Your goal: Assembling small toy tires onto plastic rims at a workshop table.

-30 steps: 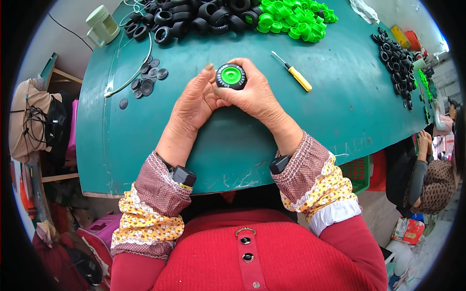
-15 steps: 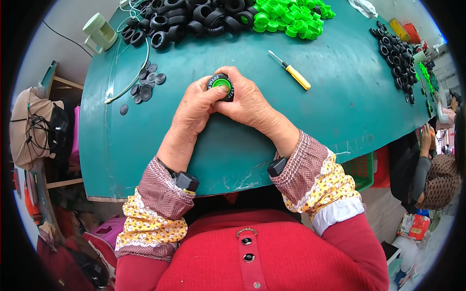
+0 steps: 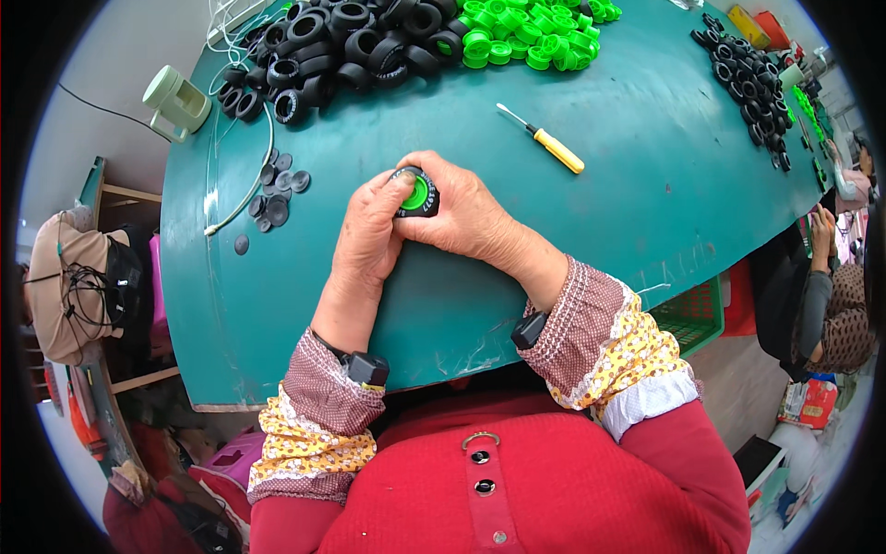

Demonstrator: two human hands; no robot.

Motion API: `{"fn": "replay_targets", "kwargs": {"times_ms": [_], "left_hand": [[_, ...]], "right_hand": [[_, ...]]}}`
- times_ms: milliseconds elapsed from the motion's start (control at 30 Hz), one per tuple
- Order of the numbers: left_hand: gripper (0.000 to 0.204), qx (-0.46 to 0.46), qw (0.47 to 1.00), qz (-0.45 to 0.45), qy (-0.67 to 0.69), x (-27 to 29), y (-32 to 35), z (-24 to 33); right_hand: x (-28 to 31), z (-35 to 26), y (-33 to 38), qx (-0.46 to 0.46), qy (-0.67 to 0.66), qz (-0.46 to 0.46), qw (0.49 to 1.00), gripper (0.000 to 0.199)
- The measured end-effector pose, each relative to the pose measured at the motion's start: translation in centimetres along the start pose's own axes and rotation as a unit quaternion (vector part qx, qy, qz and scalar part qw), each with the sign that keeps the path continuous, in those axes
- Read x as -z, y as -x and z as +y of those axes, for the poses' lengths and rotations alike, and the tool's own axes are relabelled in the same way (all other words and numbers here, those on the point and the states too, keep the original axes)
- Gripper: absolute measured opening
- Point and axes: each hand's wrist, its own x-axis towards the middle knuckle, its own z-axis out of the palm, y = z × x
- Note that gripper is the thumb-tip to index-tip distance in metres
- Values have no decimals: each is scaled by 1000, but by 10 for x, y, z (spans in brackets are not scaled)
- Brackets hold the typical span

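A small black toy wheel with a green hub (image 3: 417, 194) sits between both hands over the green table (image 3: 646, 185). The left hand (image 3: 372, 231) and right hand (image 3: 461, 214) are pressed together around it, fingers pinching its rim, with a yellow-handled screwdriver (image 3: 544, 140) lying apart to the far right.

Matt black rubber tyre (image 3: 426, 201) w/ glossy green plastic hub (image 3: 416, 194), smooth matt teal tabletop (image 3: 646, 185), yellow plastic-handled screwdriver (image 3: 543, 139)
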Motion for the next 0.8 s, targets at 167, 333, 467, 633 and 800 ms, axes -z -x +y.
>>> {"fn": "replay_targets", "kwargs": {"times_ms": [167, 333, 467, 633, 800], "left_hand": [[33, 27, 993, 15, 117, 0, 6, 3], [34, 7, 997, 17, 68, 10, 6, 10], [33, -122, 966, 82, -211, 4, 9, 22], [61, -147, 916, 60, -370, 3, 6, 21], [69, -255, 871, 47, -417, -15, 8, 6]], "right_hand": [[4, -12, -2, -87, -13, 33, 996, 52], [5, -2, -3, -73, -75, 19, 994, 52], [16, -1, -5, -172, -353, -22, 920, 44], [15, -5, -7, -246, -473, -121, 837, 54], [12, -1, -5, -286, -443, -120, 841, 56]]}}
